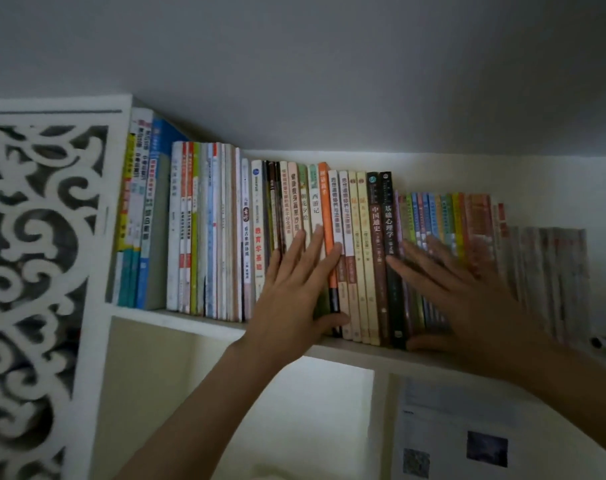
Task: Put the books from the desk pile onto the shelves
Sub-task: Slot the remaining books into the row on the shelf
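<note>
Both hands spread flat on upright books [360, 244] on the shelf [204, 325]: left hand [294, 285] at 9 o'clock, right hand [467, 289] at 3.

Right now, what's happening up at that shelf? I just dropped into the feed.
A person has both hands flat against a row of upright books on the white shelf. The left hand presses with straight fingers on the spines around the orange book. The right hand, motion-blurred, lies spread over the thin colourful spines further right. Neither hand grips a book; the desk pile is out of view.
</note>
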Tool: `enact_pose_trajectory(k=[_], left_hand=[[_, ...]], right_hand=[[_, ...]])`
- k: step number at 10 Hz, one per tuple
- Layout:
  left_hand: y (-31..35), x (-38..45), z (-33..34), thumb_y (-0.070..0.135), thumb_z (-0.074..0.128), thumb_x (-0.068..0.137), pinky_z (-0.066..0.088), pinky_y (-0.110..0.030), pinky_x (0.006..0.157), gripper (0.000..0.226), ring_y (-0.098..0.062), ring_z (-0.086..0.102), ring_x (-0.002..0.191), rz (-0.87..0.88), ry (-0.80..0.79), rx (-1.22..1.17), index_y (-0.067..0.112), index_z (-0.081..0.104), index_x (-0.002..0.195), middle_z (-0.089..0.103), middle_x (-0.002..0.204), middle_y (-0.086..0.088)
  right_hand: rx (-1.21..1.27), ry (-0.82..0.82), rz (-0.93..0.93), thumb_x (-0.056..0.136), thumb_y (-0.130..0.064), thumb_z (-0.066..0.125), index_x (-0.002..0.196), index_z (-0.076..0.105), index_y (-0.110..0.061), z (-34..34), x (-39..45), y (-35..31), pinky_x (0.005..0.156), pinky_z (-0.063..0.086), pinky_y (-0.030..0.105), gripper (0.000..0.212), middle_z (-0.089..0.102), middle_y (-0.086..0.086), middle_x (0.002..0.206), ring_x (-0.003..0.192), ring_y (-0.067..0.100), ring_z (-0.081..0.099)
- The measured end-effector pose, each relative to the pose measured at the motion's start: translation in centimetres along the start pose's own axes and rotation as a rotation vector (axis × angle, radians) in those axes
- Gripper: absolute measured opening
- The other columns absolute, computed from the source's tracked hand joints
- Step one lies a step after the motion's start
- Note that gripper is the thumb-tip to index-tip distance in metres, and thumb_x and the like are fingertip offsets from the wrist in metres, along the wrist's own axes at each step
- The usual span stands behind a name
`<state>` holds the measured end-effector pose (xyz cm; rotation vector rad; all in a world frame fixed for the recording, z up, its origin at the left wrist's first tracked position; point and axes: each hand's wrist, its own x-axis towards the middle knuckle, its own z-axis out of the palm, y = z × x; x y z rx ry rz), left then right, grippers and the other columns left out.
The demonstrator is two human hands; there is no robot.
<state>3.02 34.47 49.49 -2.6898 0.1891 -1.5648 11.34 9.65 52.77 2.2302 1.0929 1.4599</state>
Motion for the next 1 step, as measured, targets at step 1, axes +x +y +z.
enact_pose_trajectory(k=[1], left_hand=[[0.03,-0.45,-2.75,0.051,0.062,0.085,0.006,-0.049,0.122,0.081,-0.014,-0.005,0.15,0.008,-0.043,-0.191,0.031,0.021,0.152,0.004,0.163,0.006]], right_hand=[[0.066,-0.152,0.029,0.074,-0.09,0.019,0.155,0.01,-0.031,-2.32,-0.52,1.3,0.111,0.004,0.067,0.1,0.012,0.006,0.162,0.148,0.024,0.004]])
